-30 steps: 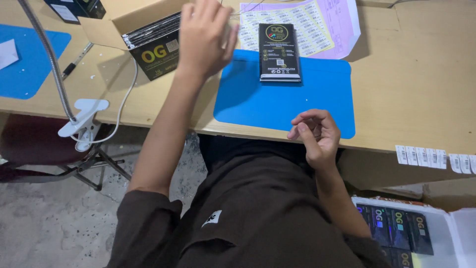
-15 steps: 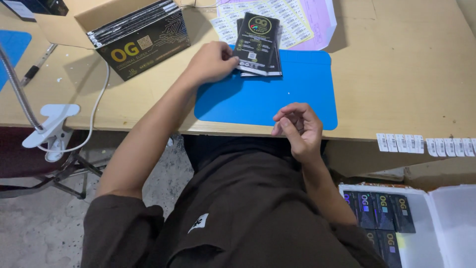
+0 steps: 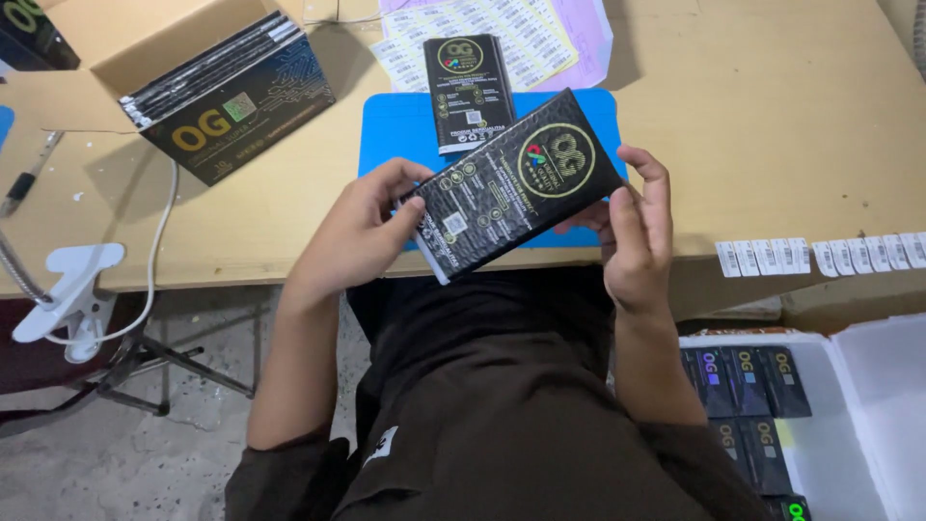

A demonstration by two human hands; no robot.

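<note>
Wooden desk [image 3: 772,116] runs under my arms, with a blue mat [image 3: 395,130] lying at its near edge. On the mat's far side lies a flat black pack [image 3: 470,92] with a round gold emblem, and behind it sit sheets of small printed stickers [image 3: 540,34], white and pale purple. To the left an open cardboard box [image 3: 145,48] holds a stack of black packs [image 3: 227,92] on edge. A strip of white tags [image 3: 820,256] hangs along the desk's front edge at right, and a white bin [image 3: 868,415] below holds more dark packs [image 3: 743,381].

I hold another black pack [image 3: 516,183] tilted above the mat's near edge. My left hand [image 3: 362,236] pinches its lower left end, thumb on the face. My right hand [image 3: 632,236] grips the upper right end, fingers curled around the edge.
</note>
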